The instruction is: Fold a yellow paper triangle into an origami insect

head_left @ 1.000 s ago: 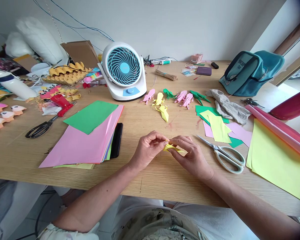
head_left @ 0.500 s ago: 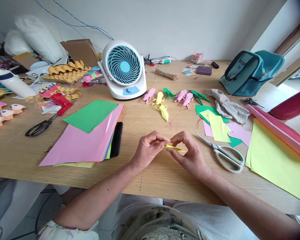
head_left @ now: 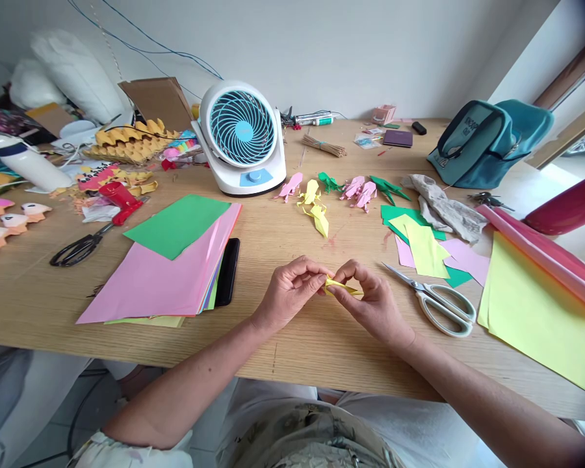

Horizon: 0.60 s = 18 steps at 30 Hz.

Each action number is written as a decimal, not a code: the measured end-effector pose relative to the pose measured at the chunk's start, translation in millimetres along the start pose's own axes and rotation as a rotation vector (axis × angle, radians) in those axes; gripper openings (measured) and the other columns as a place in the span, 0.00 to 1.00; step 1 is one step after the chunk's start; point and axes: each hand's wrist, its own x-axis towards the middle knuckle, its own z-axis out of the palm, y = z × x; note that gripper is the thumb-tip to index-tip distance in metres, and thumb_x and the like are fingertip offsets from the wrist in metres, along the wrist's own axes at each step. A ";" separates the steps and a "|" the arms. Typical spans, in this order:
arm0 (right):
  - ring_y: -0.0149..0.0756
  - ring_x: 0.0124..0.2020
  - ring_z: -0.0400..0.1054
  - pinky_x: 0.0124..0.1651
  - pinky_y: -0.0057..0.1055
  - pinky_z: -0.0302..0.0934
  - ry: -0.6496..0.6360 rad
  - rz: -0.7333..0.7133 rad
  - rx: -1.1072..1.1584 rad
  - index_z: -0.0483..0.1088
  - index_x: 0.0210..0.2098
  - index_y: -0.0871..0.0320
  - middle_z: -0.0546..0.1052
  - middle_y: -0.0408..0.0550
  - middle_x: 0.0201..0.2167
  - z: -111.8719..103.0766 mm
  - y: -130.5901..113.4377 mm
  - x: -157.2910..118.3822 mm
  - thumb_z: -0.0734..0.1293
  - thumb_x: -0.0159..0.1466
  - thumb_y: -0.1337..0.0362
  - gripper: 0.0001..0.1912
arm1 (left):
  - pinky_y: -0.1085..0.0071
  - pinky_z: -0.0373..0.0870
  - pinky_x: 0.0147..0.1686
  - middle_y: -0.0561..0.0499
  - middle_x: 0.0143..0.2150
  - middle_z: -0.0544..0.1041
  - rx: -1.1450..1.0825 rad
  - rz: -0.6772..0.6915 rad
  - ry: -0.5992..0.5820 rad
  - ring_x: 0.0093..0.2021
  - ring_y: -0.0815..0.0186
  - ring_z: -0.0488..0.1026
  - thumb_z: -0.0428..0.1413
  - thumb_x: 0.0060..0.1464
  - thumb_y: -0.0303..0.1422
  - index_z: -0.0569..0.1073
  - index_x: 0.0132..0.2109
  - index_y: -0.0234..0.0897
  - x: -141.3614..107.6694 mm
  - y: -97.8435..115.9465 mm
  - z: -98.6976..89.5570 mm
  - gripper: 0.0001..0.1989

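Between my two hands, just above the table's front part, is a small folded yellow paper [head_left: 347, 288]. My left hand [head_left: 295, 289] pinches its left end between thumb and fingertips. My right hand [head_left: 370, 299] grips its middle, thumb below and index finger on top, and a pointed tip sticks out to the right. The fingers hide much of the fold. Beyond them lie folded paper figures: a yellow one [head_left: 318, 221], another yellow one, several pink ones [head_left: 290, 186] and green ones [head_left: 389, 188]. White-handled scissors [head_left: 443, 305] rest to the right of my right hand.
Left of my hands lie a stack of coloured paper [head_left: 151, 279] and a black phone [head_left: 227, 272]. A white fan [head_left: 244, 136] stands behind. Paper scraps [head_left: 424, 250], yellow sheets [head_left: 546, 318], a grey cloth [head_left: 448, 208] and a teal bag [head_left: 487, 143] are on the right.
The fingers have shifted slightly on the yellow paper, and more of its left end shows between them. Both hands stay in nearly the same place.
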 end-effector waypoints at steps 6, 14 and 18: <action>0.31 0.31 0.66 0.36 0.28 0.62 -0.002 0.007 0.016 0.68 0.32 0.55 0.72 0.41 0.28 1.2 0.8 -0.7 0.69 0.64 0.63 0.06 | 0.76 0.76 0.34 0.53 0.35 0.71 0.042 0.074 0.002 0.32 0.72 0.74 0.59 0.59 0.29 0.78 0.38 0.35 -0.7 0.5 1.2 0.03; 0.32 0.31 0.66 0.36 0.29 0.63 0.009 0.005 0.022 0.68 0.32 0.55 0.72 0.42 0.28 2.3 1.3 -1.1 0.69 0.65 0.61 0.07 | 0.74 0.77 0.33 0.50 0.36 0.71 0.117 0.107 -0.001 0.36 0.69 0.73 0.57 0.61 0.31 0.77 0.40 0.35 -4.4 4.1 2.2 0.05; 0.32 0.31 0.66 0.36 0.29 0.63 0.012 -0.004 0.020 0.68 0.32 0.55 0.72 0.42 0.28 1.7 0.8 -0.9 0.68 0.65 0.60 0.08 | 0.74 0.78 0.34 0.49 0.37 0.72 0.134 0.146 -0.012 0.38 0.68 0.74 0.58 0.60 0.31 0.77 0.41 0.36 -4.3 1.4 0.6 0.05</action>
